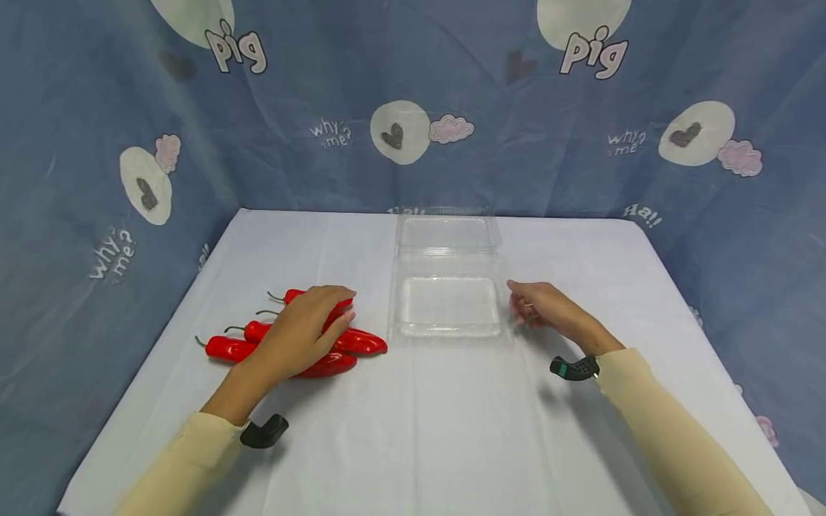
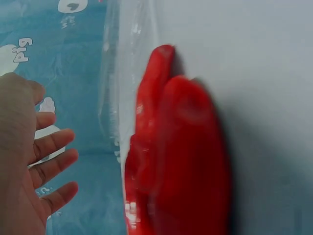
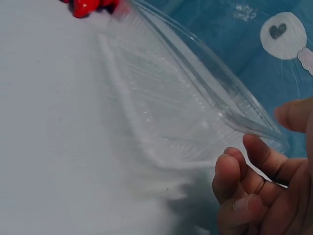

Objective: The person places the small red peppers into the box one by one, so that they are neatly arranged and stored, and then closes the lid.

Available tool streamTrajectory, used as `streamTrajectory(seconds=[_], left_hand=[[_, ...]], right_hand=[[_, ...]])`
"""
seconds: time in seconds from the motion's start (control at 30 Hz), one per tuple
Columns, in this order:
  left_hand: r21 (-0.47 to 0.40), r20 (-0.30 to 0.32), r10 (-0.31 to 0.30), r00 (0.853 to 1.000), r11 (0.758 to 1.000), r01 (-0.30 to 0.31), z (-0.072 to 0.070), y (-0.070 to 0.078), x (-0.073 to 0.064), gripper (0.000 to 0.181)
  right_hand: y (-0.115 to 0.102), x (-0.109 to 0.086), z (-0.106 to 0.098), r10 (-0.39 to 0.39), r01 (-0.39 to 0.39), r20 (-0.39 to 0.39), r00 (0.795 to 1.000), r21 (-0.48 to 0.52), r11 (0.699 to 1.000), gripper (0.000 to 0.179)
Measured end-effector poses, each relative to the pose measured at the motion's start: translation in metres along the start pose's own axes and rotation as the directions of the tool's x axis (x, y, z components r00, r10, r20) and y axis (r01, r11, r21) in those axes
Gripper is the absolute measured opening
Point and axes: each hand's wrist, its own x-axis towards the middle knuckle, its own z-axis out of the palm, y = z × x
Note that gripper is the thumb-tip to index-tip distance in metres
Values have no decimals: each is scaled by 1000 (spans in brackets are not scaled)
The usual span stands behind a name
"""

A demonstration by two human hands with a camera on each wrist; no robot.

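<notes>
Several long red chili peppers (image 1: 368,342) with thin dark stems lie side by side on the left of the table. My left hand (image 1: 303,331) is over them, partly covering them in the head view. Its fingers are spread apart and grip nothing in the left wrist view, where the peppers (image 2: 190,161) loom close. A clear plastic clamshell box (image 1: 450,307) stands in the middle with its lid (image 1: 445,233) folded back, away from me. Beside the box's right edge is my right hand (image 1: 540,304), its fingers loosely bent and holding nothing.
A white cloth covers the table (image 1: 464,416). Blue printed fabric (image 1: 490,172) hangs behind it and along both sides. Black wrist straps (image 1: 264,432) show at both cuffs.
</notes>
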Motion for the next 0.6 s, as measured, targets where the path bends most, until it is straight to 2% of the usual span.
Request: streamTrajectory(seconds=[0.1, 0.23, 0.43, 0.6], left_hand=[[20, -1, 18, 1000, 1000, -18, 10, -1, -12, 52], [72, 20, 42, 999, 996, -43, 22, -2, -19, 55], [141, 79, 72, 994, 987, -83, 39, -4, -21, 59], [167, 92, 103, 990, 979, -117, 49, -5, -18, 53]], right_hand=[[4, -1, 3, -9, 9, 0, 1000, -20, 1000, 53], [8, -1, 3, -39, 39, 2, 999, -28, 999, 47], [11, -2, 6, -65, 66, 8, 998, -19, 998, 47], [11, -5, 6, -83, 83, 13, 996, -17, 996, 44]])
